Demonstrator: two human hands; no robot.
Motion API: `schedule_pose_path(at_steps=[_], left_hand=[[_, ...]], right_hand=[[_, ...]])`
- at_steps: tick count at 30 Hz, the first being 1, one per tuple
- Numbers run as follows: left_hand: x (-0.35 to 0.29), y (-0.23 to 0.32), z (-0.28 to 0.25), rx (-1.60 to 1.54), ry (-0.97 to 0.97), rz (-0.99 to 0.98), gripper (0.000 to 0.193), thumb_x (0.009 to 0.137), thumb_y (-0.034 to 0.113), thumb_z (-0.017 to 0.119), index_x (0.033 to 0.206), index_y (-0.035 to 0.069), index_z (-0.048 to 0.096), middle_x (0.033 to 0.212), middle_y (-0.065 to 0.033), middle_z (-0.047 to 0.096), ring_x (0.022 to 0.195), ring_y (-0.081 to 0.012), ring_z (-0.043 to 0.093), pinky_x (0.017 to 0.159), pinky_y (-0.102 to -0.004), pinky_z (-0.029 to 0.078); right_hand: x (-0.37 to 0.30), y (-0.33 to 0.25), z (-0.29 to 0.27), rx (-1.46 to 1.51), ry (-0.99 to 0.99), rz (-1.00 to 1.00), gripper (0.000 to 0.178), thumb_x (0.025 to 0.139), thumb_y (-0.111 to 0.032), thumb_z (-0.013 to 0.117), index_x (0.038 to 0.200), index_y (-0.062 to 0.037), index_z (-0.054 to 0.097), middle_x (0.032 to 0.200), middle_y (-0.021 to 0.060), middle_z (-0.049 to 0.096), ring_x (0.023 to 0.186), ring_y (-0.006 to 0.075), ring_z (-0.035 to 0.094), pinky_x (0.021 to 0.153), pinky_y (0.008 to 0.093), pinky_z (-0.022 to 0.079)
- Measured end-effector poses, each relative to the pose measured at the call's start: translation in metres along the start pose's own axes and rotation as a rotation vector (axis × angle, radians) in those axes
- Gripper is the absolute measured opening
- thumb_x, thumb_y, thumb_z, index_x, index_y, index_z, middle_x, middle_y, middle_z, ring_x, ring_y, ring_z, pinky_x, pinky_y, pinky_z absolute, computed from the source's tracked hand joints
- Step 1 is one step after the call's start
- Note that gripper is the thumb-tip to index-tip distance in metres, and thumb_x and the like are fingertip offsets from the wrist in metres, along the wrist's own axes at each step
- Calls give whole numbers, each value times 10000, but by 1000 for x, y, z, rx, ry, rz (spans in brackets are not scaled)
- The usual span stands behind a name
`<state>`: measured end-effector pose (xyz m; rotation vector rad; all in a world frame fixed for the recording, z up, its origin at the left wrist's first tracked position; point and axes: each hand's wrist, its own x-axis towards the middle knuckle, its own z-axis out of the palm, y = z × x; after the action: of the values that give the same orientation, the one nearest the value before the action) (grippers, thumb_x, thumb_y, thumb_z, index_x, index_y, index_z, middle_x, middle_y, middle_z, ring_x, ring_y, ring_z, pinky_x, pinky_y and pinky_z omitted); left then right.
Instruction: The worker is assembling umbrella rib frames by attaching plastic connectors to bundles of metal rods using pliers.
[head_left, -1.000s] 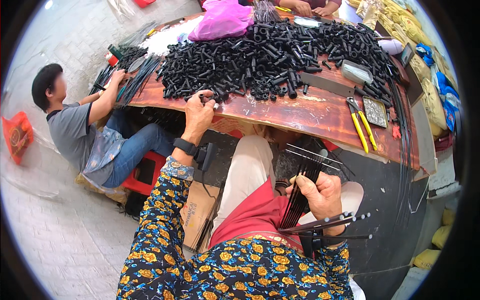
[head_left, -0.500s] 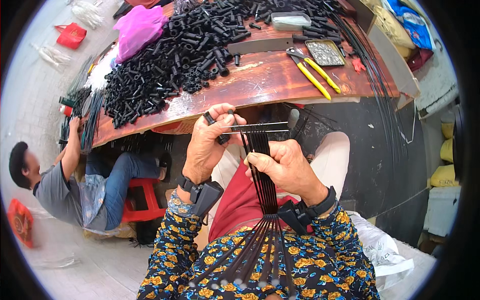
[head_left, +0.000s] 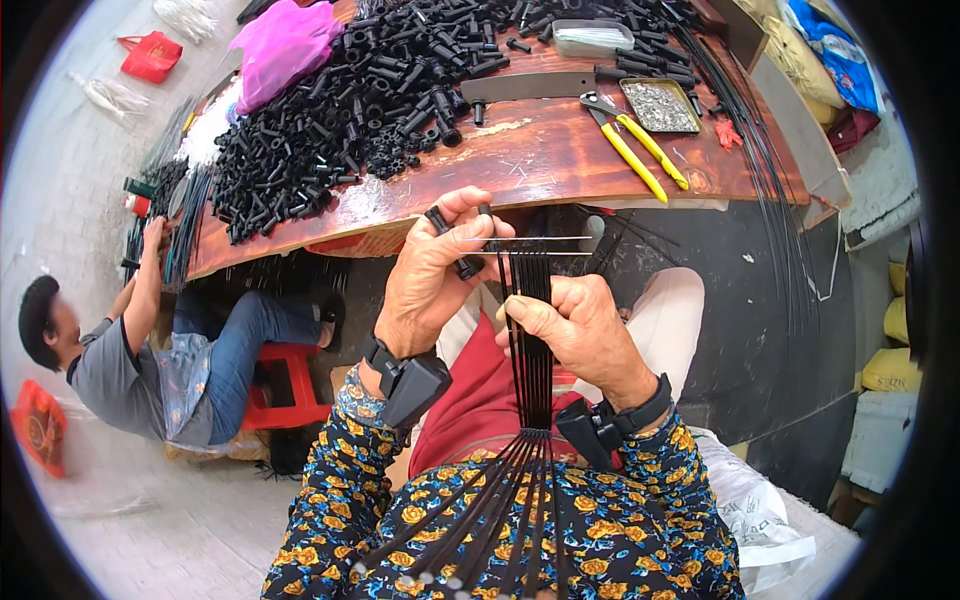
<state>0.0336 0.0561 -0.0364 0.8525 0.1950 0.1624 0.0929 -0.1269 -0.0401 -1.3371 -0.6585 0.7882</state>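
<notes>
My left hand (head_left: 425, 275) is closed around black plastic fittings (head_left: 468, 266), tube-like pieces poking out between the fingers. Two thin metal wires (head_left: 555, 253) run from its fingertips to the right, roughly level with each other. Just below, my right hand (head_left: 580, 325) pinches a flat bundle of thin black rods (head_left: 533, 375) between thumb and fingers. The rods' upper tips stand side by side at the lower wire; whether they are threaded on it I cannot tell. Toward my chest the bundle narrows at a joint, and the lower rods fan out.
Across the table (head_left: 480, 160) lies a large heap of black plastic tubes (head_left: 370, 110). Yellow-handled cutters (head_left: 640, 150), a tray of small metal bits (head_left: 660, 105) and a clear box (head_left: 593, 38) sit to the right. A co-worker (head_left: 140, 370) sits at the left.
The upper ends of the rods stand closer to parallel, where one slanted out to the left before. Both hands stay nearly in place while the view shifts slightly.
</notes>
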Motion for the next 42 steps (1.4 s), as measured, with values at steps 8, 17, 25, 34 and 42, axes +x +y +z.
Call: schedule_pose_path(at_steps=[8, 17, 25, 34, 42], left_hand=[[-4, 5, 3, 4, 54, 2, 335, 906, 106, 641, 1231, 108, 560, 970, -85, 665, 871, -163, 656, 739, -292, 553], [-5, 6, -3, -43, 64, 20, 334, 900, 78, 629, 1226, 49, 565, 1024, -151, 673, 820, -224, 680, 683, -336, 571], [-3, 0, -11, -128, -40, -8, 322, 905, 76, 616, 1223, 94, 572, 1030, -141, 660, 881, -227, 666, 792, -345, 556], [-3, -3, -10, -140, 81, 41, 354, 871, 73, 673, 1212, 85, 579, 971, -119, 665, 814, -210, 664, 685, -326, 556], [-7, 1, -11, -109, 15, 27, 391, 901, 86, 624, 1281, 117, 540, 1044, -133, 672, 865, -205, 665, 761, -343, 556]], right_hand=[[-1, -5, 1, 38, -27, 57, 289, 933, -200, 598, 761, 26, 654, 624, 20, 642, 577, 49, 548, 525, 256, 452], [1, -2, 1, 27, -53, 33, 293, 927, -209, 608, 756, 25, 650, 629, 28, 650, 570, 52, 553, 522, 254, 454], [2, -3, 2, 40, -42, 45, 283, 920, -200, 614, 749, 23, 646, 633, 22, 651, 572, 47, 551, 521, 246, 450], [3, -3, 5, 37, -63, 19, 268, 919, -192, 611, 757, 18, 649, 641, 16, 654, 582, 43, 553, 524, 244, 452], [4, -3, 6, 41, -62, 20, 268, 916, -193, 611, 759, 21, 650, 632, 11, 642, 580, 45, 549, 525, 247, 453]])
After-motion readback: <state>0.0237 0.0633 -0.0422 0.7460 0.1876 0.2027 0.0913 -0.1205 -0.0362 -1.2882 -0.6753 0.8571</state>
